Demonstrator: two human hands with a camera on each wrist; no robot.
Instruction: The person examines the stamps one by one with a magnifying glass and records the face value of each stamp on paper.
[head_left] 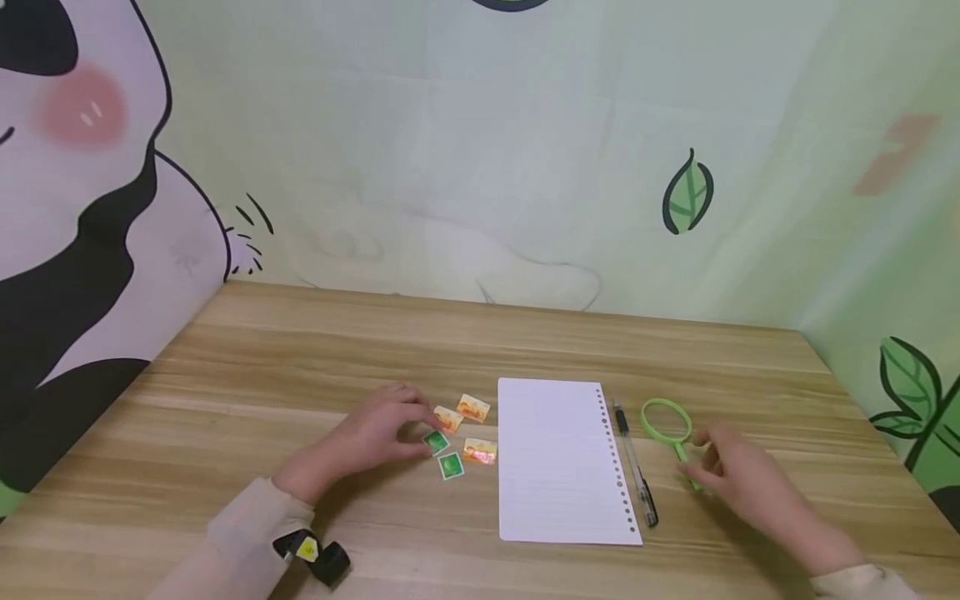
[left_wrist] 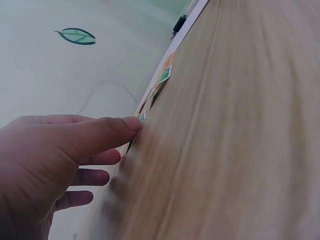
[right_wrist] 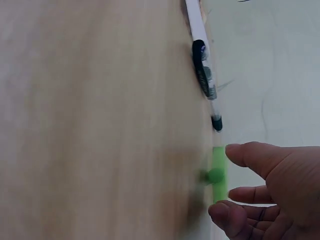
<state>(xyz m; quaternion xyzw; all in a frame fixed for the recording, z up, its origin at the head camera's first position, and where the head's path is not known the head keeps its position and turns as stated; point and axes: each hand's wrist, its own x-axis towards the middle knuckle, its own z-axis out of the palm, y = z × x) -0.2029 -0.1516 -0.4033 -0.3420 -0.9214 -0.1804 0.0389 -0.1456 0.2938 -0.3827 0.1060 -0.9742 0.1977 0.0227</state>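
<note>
My left hand (head_left: pixel 382 429) reaches in from the left, its thumb at the edge of a small green stamp (head_left: pixel 435 442) and its fingers near an orange stamp (head_left: pixel 448 418). A second green stamp (head_left: pixel 451 465) lies just in front, with two more orange stamps, one farther back (head_left: pixel 473 407) and one beside the paper (head_left: pixel 480 451). At the right, my right hand (head_left: pixel 738 475) is at the handle of a green magnifying glass (head_left: pixel 666 420). In the right wrist view, thumb and fingers are spread around the green handle (right_wrist: pixel 219 175), with a gap between them.
A lined sheet of paper (head_left: pixel 562 462) with punched holes lies mid-table. Along its right side is a black-capped clear pen (head_left: pixel 636 467). The wooden table (head_left: pixel 300 350) meets a printed wall cloth (head_left: pixel 450 167) at the back. A black strap device (head_left: pixel 318 557) sits at my left wrist.
</note>
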